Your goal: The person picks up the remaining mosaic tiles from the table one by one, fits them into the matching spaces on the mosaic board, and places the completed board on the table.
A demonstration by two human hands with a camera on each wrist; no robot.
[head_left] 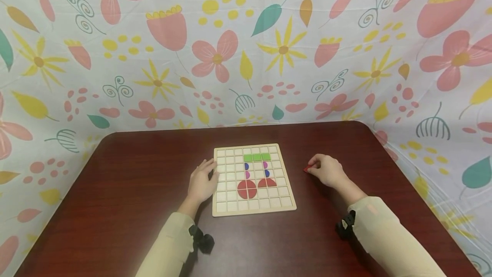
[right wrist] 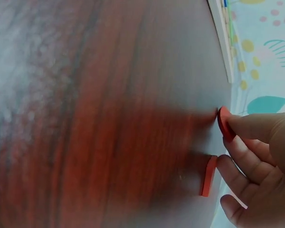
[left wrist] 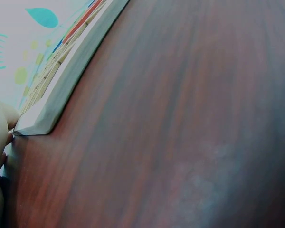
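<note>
A square wooden grid board (head_left: 226, 213) lies on the table with flat coloured tiles in some of its cells. My left hand (head_left: 202, 181) rests at its left edge, fingers extended against the frame. To the right of the board, my right hand (head_left: 326, 171) pinches a small red tile with a curved edge (right wrist: 225, 123) between thumb and fingers. A second red tile (right wrist: 209, 175) lies on the table by the lower fingers of that hand. On the board, green squares (head_left: 256, 157) form a row above blue and pink half-circles. Red quarter-circles make a full circle (head_left: 242, 185) and a half-circle (head_left: 271, 183).
The dark reddish-brown table (head_left: 127, 200) extends on all sides of the board. Behind it hangs a white cloth (head_left: 238, 97) printed with flowers and leaves. A black wrist device (head_left: 201, 239) sits at the left cuff and another (head_left: 345, 225) at the right.
</note>
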